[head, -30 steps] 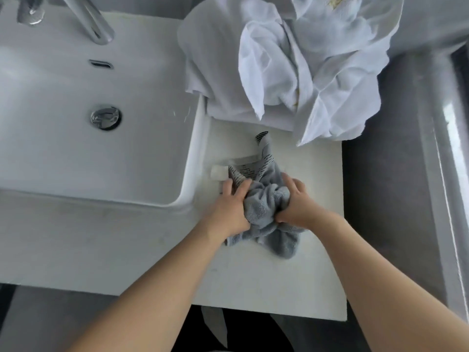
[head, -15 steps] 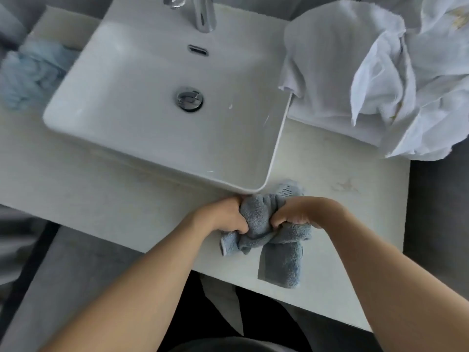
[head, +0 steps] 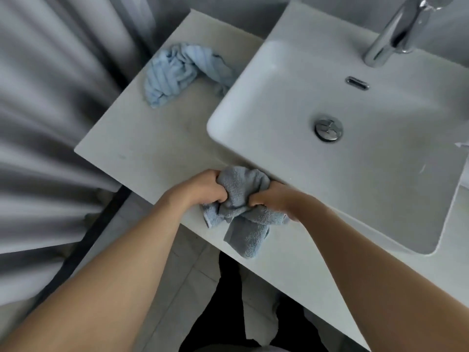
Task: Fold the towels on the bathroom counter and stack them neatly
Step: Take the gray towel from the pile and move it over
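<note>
Both hands, left hand (head: 203, 188) and right hand (head: 272, 199), clench the bunched grey towel (head: 241, 212) at the surface's (head: 142, 148) front edge; soft, limp, likely light, it should be taken by its corners.

Both hands bunching a grey towel at worktop's front edge.

Left hand (head: 203, 188) & right hand (head: 272, 201) each grip the crumpled grey towel (head: 241, 212), fingers curled into the cloth; one end lies loose on the worktop (head: 142, 138) twd the near edge, just in front of the white sink (head: 253, 158). Sink has a chrome drain (head: 328, 129), overflow slot (head: 357, 83) & faucet (head: 390, 39) at top rt. Light blue striped towel (head: 182, 72) lies crumpled at the far left of the worktop, touching the sink's side. Grey curtain (head: 50, 110) hangs left.
</note>
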Motion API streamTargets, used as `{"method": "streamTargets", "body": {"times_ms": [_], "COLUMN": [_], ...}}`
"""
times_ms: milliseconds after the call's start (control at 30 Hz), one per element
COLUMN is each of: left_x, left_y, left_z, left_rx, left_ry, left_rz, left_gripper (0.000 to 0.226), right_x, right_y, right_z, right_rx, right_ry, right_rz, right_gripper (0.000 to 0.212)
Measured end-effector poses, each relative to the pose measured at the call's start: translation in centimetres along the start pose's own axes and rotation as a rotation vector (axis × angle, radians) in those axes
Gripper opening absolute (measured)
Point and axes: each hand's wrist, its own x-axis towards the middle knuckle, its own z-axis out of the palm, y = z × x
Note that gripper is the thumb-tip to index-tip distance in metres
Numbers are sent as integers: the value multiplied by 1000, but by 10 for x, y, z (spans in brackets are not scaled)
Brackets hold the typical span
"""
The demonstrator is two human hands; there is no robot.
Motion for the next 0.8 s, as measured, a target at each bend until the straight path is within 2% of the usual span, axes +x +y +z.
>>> {"method": "streamTargets", "body": {"times_ms": [233,300,367,467,567,633,700,767,800], "left_x": [13,20,29,44,70,97,120,138,145], "left_y": [-60,-76,-89,-102,-120,-135,-144,-147,-149], "left_z": [-112,-134,-152,-171,-182,-183,-180,-171,-166], "left_rx": [-93,-145,-231,-343,-270,-166,-122,-59,-18], "left_ry": [303,426,571,779,948,941,815,675,673], "left_rz": [22,18,17,91,159,152,126,7,-44], "left_gripper": [28,35,35,34,42,49,58,69,72], "right_x": [65,81,95,119,149,174,199,219,226], "right_y": [-113,-141,-171,-209,-228,-232,-227,-218,-212], "right_z": [62,75,84,88,86,84,82,85,87], "right_rx": [-33,-70,-78,-142,-313,-502,-677,-812,-840], "right_ry": [11,28,89,234,338,394,366,318,323], "right_rz": [-136,-210,-311,-481,-553,-532,-449,-364,-356], "right_gripper": [31,26,33,61,71,72,79,91,93]}}
